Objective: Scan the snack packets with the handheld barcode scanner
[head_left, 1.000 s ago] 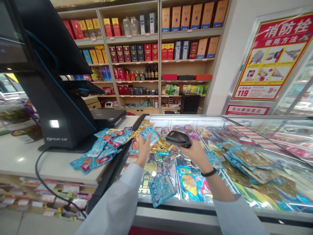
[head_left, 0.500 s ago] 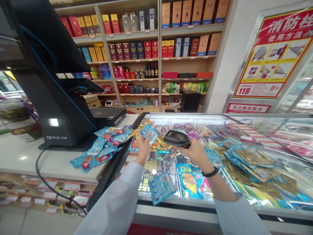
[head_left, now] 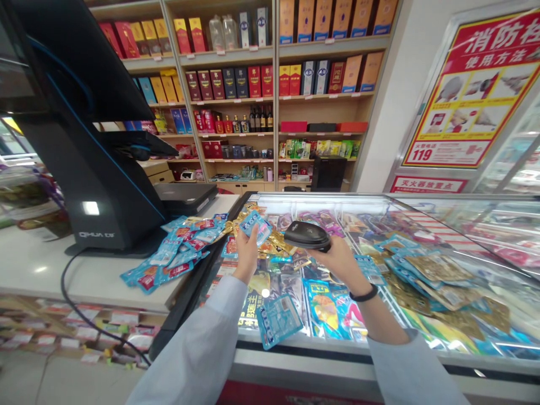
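My left hand is closed on a small blue snack packet, its printed side turned up towards me. My right hand grips a black barcode scanner, whose head points left at the packet. A gap separates the scanner from the packet. Both hands are above the glass top of a chest freezer. Beneath my forearms, another blue packet lies on the glass near the front edge. Gold packets are heaped just behind my left hand.
Several blue and red packets are piled on the white counter, beside a black checkout terminal with a trailing cable. A stack of blue and gold bags rests on the freezer's right side. Shelves of boxes stand behind.
The view has shifted very slightly. Both hands keep nearly the same pose, with the packet and the scanner still held.
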A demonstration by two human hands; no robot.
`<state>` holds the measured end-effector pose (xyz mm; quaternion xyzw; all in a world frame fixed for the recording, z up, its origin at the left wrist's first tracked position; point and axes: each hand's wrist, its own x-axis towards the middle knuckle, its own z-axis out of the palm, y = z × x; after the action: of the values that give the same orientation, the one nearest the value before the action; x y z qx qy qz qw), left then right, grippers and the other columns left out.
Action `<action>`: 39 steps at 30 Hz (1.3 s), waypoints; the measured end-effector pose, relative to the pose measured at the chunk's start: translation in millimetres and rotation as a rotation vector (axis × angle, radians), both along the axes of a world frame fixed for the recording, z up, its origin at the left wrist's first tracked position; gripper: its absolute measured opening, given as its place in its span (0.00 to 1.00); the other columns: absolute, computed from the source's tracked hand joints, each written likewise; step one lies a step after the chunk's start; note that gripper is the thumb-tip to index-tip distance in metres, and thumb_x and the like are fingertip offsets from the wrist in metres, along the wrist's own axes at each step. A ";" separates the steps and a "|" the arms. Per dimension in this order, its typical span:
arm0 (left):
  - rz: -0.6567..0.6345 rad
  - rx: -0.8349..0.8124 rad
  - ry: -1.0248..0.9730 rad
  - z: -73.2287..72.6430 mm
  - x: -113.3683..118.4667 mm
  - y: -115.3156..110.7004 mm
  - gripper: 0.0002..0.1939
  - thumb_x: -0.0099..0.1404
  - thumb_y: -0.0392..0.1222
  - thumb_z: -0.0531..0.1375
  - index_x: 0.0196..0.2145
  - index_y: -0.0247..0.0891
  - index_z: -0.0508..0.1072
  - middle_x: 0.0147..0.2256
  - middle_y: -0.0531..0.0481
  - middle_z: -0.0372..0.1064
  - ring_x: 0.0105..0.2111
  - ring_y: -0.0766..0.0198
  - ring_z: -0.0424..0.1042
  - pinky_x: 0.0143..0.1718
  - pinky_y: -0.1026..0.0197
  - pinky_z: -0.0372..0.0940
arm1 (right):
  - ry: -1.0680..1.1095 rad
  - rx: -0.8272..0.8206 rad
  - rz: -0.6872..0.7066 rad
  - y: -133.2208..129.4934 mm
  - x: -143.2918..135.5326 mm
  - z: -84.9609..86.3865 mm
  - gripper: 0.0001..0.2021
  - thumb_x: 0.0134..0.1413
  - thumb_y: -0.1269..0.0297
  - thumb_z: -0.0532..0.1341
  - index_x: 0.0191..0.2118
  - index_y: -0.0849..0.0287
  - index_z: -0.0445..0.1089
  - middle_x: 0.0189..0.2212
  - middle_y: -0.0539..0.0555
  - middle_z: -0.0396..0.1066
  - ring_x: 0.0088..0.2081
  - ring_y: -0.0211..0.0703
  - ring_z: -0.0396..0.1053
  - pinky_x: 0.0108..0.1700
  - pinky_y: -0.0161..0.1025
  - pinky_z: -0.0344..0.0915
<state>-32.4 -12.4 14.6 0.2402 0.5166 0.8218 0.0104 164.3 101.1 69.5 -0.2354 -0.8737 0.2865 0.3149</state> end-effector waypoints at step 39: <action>-0.523 -0.289 -0.013 23.2 171.8 131.9 0.18 0.48 0.44 0.68 0.36 0.37 0.71 0.34 0.47 0.74 0.34 0.61 0.72 0.40 0.58 0.65 | -0.002 -0.081 -0.409 74.7 212.7 53.8 0.17 0.40 0.49 0.63 0.23 0.61 0.73 0.14 0.53 0.69 0.20 0.44 0.68 0.24 0.37 0.61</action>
<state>139.4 119.5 37.8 0.3560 0.5485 0.7108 0.2590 377.0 175.7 123.3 -0.4206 -0.7959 0.2511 0.3558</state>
